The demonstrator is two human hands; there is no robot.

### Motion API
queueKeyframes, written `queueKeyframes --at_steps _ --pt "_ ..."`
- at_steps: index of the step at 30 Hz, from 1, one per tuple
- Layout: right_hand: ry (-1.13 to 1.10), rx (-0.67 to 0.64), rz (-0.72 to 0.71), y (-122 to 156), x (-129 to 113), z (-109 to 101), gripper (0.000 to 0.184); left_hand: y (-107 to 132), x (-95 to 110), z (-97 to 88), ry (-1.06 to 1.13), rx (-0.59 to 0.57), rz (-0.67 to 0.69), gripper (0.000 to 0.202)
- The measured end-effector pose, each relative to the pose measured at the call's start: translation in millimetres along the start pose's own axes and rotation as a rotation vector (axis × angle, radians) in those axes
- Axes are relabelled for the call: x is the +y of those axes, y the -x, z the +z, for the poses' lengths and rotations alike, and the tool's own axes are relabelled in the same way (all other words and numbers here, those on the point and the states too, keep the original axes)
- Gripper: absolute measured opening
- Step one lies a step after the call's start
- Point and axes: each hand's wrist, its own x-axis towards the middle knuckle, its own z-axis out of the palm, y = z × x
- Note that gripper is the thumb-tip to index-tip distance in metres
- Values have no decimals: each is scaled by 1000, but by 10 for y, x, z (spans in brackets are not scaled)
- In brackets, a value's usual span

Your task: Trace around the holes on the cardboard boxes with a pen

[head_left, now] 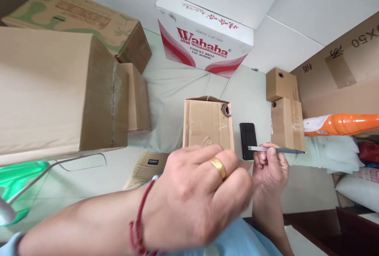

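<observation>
My left hand, with a gold ring and a red cord bracelet, is raised close to the camera. Its fingers are curled in, and whatever they may hold is hidden behind the hand. A slim pen, grey with a lighter left end and a dark right end, lies level across my right hand, pinched between thumb and fingers. Beyond my left hand stands a small cardboard box with a torn hole at its upper right corner; my knuckles hide its near part. A black phone lies just past the pen's left end.
A white and red Wahaha carton stands at the back. Large cardboard boxes crowd the left side. On the right are small stacked boxes, an orange and white bottle-like object and a big carton. Pale cloth covers the surface.
</observation>
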Motion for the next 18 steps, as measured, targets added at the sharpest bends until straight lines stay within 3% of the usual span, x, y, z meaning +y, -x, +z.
queueKeyframes --at_steps 2,5,9,10,14,18 --pt "18 -24 -26 -11 -13 -13 26 -189 -208 56 -244 3 126 17" --pt "129 -71 57 -24 -67 -37 33 -252 -427 160 -353 -92 76 20" --pt "268 -94 117 -62 -146 -52 86 -172 -516 154 -260 -173 -5 25" --pt "268 -77 95 -82 -159 -55 90 -161 -519 136 -239 -166 -14 25" --pt "98 -44 -39 -193 -218 -71 42 -166 -533 89 -102 -117 -20 37" --pt "-91 -161 -109 -262 -338 14 34 -178 -566 77 9 -79 -32 47"
